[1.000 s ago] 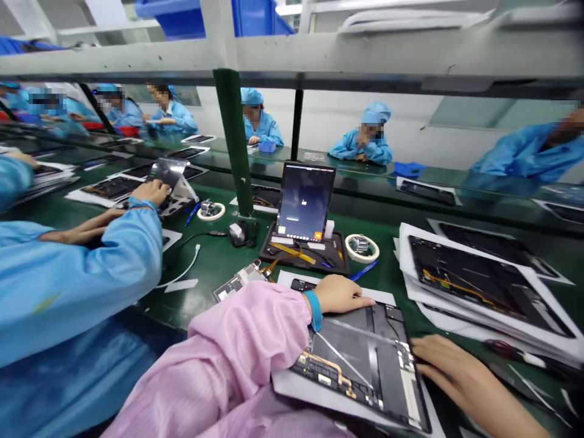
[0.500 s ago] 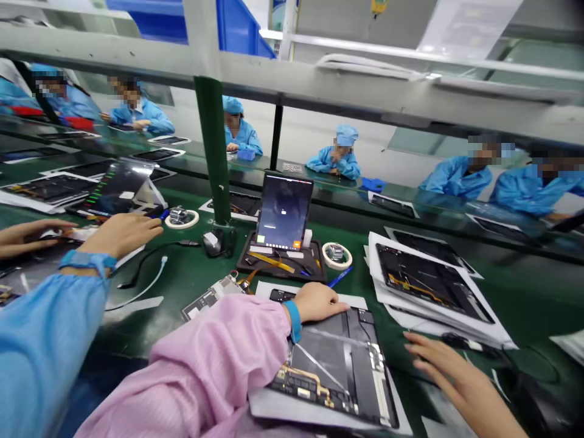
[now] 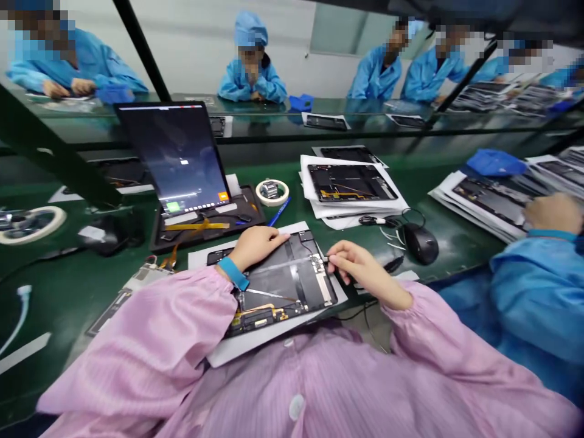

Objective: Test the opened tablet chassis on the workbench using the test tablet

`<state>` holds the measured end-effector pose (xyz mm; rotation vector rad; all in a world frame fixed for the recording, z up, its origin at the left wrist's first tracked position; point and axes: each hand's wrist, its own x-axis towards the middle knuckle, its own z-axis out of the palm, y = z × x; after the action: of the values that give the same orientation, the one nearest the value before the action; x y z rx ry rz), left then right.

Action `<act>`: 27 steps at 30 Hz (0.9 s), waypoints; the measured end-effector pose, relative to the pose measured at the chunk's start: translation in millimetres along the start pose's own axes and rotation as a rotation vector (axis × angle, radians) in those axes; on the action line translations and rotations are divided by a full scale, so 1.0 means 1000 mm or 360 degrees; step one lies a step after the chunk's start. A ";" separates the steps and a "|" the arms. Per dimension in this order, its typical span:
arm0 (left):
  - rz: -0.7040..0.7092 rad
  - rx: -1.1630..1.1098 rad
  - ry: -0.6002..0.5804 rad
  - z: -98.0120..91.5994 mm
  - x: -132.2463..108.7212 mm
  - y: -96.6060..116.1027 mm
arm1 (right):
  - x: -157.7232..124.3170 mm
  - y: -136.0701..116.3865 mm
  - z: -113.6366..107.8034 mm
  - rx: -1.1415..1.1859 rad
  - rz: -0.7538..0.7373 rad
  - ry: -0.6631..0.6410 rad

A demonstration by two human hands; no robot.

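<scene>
An opened tablet housing, with black inner parts, gold flex cables and a clear strip, lies on white sheets before me. My left hand rests flat over its upper left part, fingers stretched out, a blue band at the wrist. At the housing's right edge, my right hand pinches a small dark piece that looks like a cable plug, touching or very near the edge. Fingers hide most of it. Behind stands a lit tablet screen in a black holder, a gold flex cable before it.
A tape roll and blue pen lie behind the housing. Stacked tablet housings, a black mouse and cables are to the right. A co-worker's blue sleeve is far right. A circuit board lies left.
The view has swung right and down. My right hand has moved from beside the housing to its right edge and closed in a pinch. My left hand stays on the housing.
</scene>
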<state>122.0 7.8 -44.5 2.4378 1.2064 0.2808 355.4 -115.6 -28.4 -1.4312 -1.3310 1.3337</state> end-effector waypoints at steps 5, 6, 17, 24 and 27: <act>0.0027 0.0003 -0.0014 0.000 -0.002 0.001 | 0.004 0.017 0.000 0.0146 0.0057 -0.0074; 0.0025 0.0002 -0.0015 0.000 -0.002 0.001 | 0.004 0.016 0.000 0.0164 0.0064 -0.0093; -0.0048 -0.0037 0.0000 0.000 0.000 0.001 | 0.021 0.001 -0.010 0.0123 0.0272 -0.0400; -0.0102 -0.0110 0.0001 0.000 0.001 0.001 | 0.023 0.002 -0.003 0.0085 0.0297 -0.0408; -0.0082 -0.0095 0.0013 0.000 0.001 0.001 | 0.018 0.003 -0.008 -0.0125 0.0223 -0.0337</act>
<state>123.7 8.2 -43.7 2.3535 1.2444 0.3075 361.7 -97.3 -33.3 -1.4915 -1.4547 1.5764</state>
